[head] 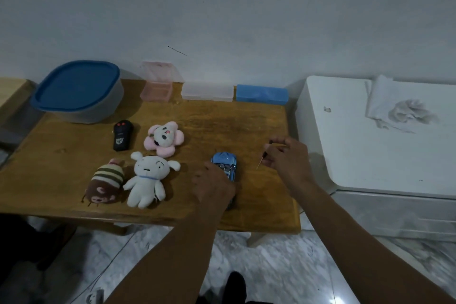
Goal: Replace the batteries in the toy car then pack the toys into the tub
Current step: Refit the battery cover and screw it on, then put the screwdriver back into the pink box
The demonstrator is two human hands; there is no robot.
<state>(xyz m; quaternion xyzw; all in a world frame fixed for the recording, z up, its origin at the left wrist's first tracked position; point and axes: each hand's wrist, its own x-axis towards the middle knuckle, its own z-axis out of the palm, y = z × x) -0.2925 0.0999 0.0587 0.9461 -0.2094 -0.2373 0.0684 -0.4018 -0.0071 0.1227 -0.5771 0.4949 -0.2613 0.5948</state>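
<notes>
The left hand (213, 186) curls over the toy car (225, 161) on the table (222, 121), probably to steady it. Just right of the car, the right hand (288, 158) pinches a thin screwdriver (262, 160), probably for the battery cover.

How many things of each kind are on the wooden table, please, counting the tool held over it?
plush toys: 3
small boxes: 3
tub: 1
remote: 1
toy car: 1
screwdriver, in the right hand: 1
Total: 10
</notes>
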